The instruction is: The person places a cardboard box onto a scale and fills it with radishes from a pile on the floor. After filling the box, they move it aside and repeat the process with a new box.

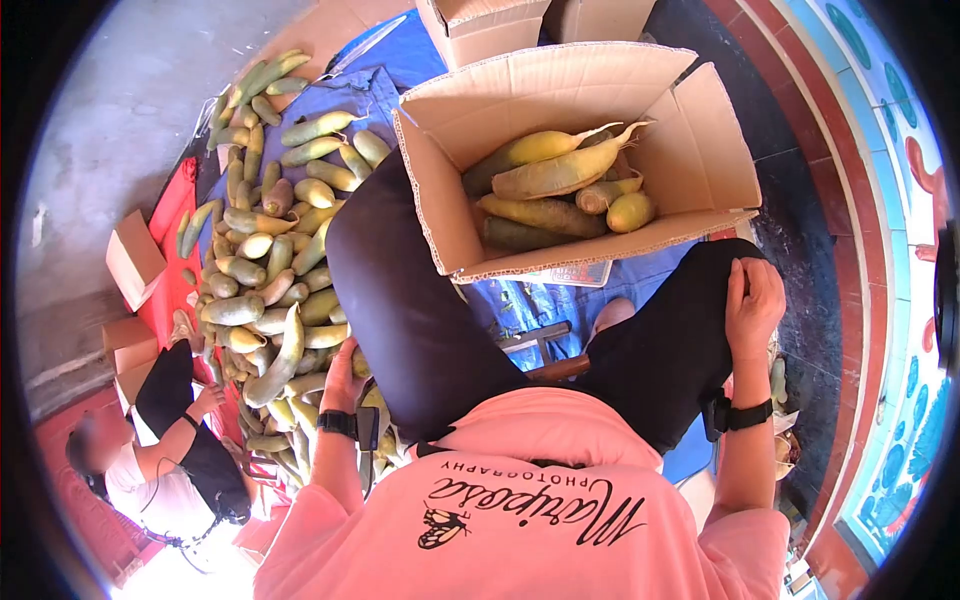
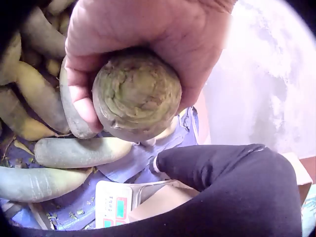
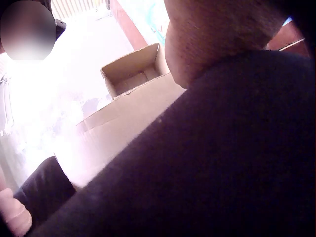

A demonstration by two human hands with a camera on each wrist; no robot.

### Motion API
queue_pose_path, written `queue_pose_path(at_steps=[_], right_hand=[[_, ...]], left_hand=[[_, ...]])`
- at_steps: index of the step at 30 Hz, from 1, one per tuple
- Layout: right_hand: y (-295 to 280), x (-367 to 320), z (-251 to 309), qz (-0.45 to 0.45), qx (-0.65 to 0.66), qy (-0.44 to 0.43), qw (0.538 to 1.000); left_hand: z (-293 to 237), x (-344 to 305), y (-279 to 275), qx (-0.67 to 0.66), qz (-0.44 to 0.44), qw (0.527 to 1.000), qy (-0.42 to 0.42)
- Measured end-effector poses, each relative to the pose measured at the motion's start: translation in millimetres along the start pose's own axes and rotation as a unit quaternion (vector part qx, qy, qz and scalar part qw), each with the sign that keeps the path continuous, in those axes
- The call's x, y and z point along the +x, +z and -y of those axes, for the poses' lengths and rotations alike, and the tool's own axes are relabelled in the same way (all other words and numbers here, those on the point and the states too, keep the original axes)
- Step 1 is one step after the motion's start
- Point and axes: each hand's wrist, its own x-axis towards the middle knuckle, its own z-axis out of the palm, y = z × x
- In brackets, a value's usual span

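Note:
In the left wrist view, my left hand (image 2: pixel 148 29) grips a green radish (image 2: pixel 138 96), its rough crown end facing the camera. The head view has this hand (image 1: pixel 342 378) low over the radish pile (image 1: pixel 290 260), beside my left thigh, its fingers partly hidden. My right hand (image 1: pixel 752 305) rests on my right knee with loosely bent fingers, holding nothing. In front of my knees stands an open cardboard box (image 1: pixel 720 150) with several yellow-green radishes (image 1: pixel 560 170) lying in it. Under the box, a scale (image 2: pixel 112 197) with a lit display shows in the left wrist view.
Blue sheeting (image 1: pixel 640 268) covers the floor under the pile and the box. More cardboard boxes (image 1: pixel 490 25) stand beyond. To the left, another person (image 1: pixel 170 470) sits beside a red sheet (image 1: pixel 178 205) and small boxes. A painted wall (image 1: pixel 900 200) runs along the right.

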Motion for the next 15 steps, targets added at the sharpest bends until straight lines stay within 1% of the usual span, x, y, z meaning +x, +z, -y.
queue_pose_path(at_steps=[2,3,4,6,7,8,9,11,15], right_hand=[[0.9,-2.1,-2.1,-0.006,0.002,0.001,1.000],[1.2,-2.7,-3.0,-0.009,0.001,0.001,1.000],[0.6,-3.2,-2.7,-0.012,0.004,0.002,1.000],[-0.6,-3.4,-0.8,-0.017,0.014,0.011,1.000],[-0.5,-3.2,-0.8,-0.020,0.015,0.012,1.000],[-0.5,-3.2,-0.9,-0.026,0.024,0.006,0.999],[-1.2,-4.2,-1.2,-0.031,0.032,0.000,0.999],[-1.9,-4.9,-1.6,-0.036,0.035,0.000,0.999],[-1.5,-6.1,-3.0,-0.049,0.032,-0.005,0.998]], left_hand=[[1.5,-9.7,-4.4,-0.059,-0.020,0.998,-0.021],[4.0,-12.5,-6.7,-0.057,-0.020,0.998,-0.017],[8.7,-13.6,-9.6,0.011,-0.020,1.000,0.022],[15.6,-8.5,-15.7,0.080,-0.021,0.995,0.063],[16.1,-2.0,-17.4,-0.026,-0.029,0.999,-0.002],[16.9,5.8,-20.4,-0.130,-0.036,0.989,-0.067],[19.1,13.8,-25.1,-0.128,-0.035,0.989,-0.066],[23.5,26.0,-30.8,-0.096,0.006,0.994,-0.048],[24.0,31.2,-25.8,-0.082,0.006,0.994,-0.070]])
